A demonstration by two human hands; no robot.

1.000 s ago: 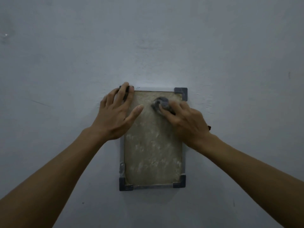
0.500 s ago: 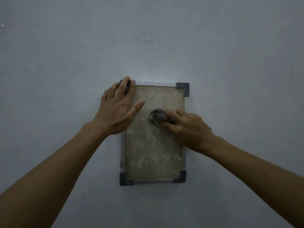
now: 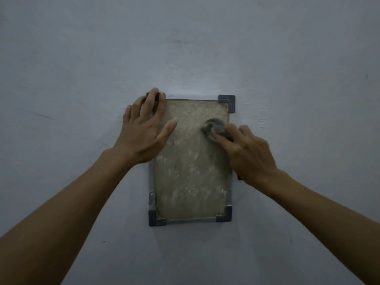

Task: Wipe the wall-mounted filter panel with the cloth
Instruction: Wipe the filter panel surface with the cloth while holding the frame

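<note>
A rectangular filter panel (image 3: 191,182) hangs on the wall, beige and dusty, in a pale frame with dark grey corner pieces. My left hand (image 3: 144,128) lies flat with straight fingers over the panel's top-left corner, thumb stretched onto the beige surface. My right hand (image 3: 246,153) presses a small bunched grey cloth (image 3: 211,127) against the panel's upper right area, fingers curled over it. Most of the cloth is hidden under those fingers.
A plain grey-blue wall (image 3: 82,68) surrounds the panel on all sides, with faint scuffs. A small metal latch (image 3: 152,199) sits on the frame's lower left edge. Both forearms reach in from the bottom corners.
My right hand moved the cloth from the panel's top centre down toward the middle, then up and right to the upper right area. My left hand stayed on the top-left corner.
</note>
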